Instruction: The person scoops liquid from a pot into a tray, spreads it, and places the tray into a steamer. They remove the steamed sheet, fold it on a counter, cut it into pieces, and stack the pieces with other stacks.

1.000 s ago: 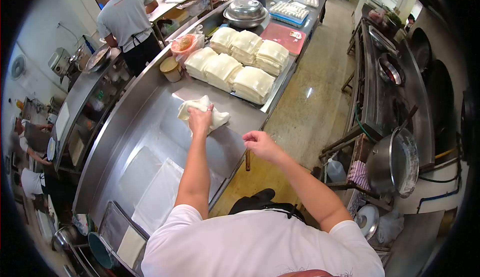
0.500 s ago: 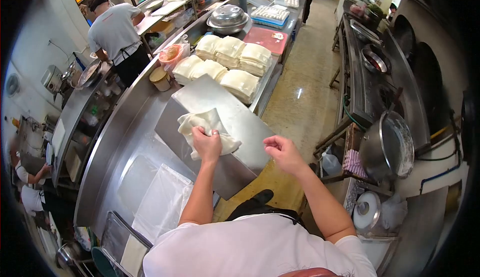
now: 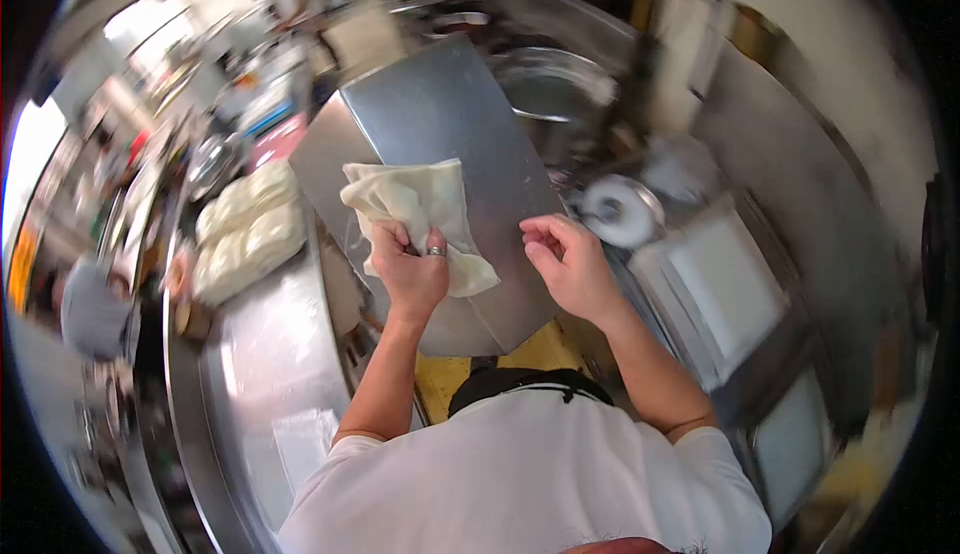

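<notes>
A creased cream cloth, folded in layers, is bunched in my left hand, which wears a ring. My thumb lies across it and the fingers curl around it. Its upper part spreads over a large steel box with flat, shiny faces. My right hand is near the box's right side, its fingers stretched forward and bent a little, the thumb slightly apart. Its fingertips overlap the steel in this view and nothing shows between them.
Left runs a steel counter with stacks of cream sheets and a plastic sheet. A wide metal pot stands ahead. A round lid and a white-topped container are at right. A person stands far left.
My view has swung right, so the counter and its stacks now lie farther left. The steel box appears turned and farther up the view. The left hand keeps the cloth; the right hand's fingers look straighter.
</notes>
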Action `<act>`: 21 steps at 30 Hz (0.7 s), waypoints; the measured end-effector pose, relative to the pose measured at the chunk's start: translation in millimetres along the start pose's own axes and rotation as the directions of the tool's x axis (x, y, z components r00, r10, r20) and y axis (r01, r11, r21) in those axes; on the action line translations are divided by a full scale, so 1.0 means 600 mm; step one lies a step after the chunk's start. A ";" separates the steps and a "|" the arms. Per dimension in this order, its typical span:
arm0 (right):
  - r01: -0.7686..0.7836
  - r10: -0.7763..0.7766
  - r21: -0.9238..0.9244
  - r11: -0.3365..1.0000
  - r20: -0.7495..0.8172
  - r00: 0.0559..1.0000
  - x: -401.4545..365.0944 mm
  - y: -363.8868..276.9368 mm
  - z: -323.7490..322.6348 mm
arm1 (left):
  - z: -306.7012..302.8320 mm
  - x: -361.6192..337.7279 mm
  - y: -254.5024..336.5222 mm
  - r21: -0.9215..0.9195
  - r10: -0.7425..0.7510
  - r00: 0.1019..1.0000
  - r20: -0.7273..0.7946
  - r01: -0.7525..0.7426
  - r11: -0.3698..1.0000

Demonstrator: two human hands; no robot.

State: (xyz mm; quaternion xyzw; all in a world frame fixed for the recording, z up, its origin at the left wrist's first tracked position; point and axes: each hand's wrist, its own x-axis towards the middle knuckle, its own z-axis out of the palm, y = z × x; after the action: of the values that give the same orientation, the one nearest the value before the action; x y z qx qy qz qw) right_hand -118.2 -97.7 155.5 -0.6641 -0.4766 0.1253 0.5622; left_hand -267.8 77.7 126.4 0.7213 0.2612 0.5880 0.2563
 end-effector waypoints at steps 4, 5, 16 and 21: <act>-0.088 0.058 -0.078 0.993 -0.329 0.943 -0.132 0.006 -0.159 | 0.143 -0.048 0.123 -0.305 0.113 0.964 0.241 -0.036 0.952; -0.109 0.066 -0.086 0.990 -0.402 0.913 -0.164 0.006 -0.194 | 0.182 -0.062 0.149 -0.354 0.123 0.944 0.306 -0.007 0.935; -0.465 0.202 -0.011 0.885 -0.891 0.407 -0.456 0.057 -0.353 | 0.602 -0.211 0.377 -0.429 0.400 0.513 0.760 -0.067 0.901; -0.607 0.296 0.095 0.789 -0.924 0.240 -0.480 0.054 -0.351 | 0.764 -0.279 0.415 -0.476 0.474 0.346 0.810 -0.086 0.875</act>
State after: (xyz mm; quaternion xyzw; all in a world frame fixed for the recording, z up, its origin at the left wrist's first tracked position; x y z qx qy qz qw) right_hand -102.7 -450.1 92.1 -0.8018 0.1120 -0.1678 0.5625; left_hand 172.3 -246.7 94.4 0.8978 -0.1611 0.1696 0.3731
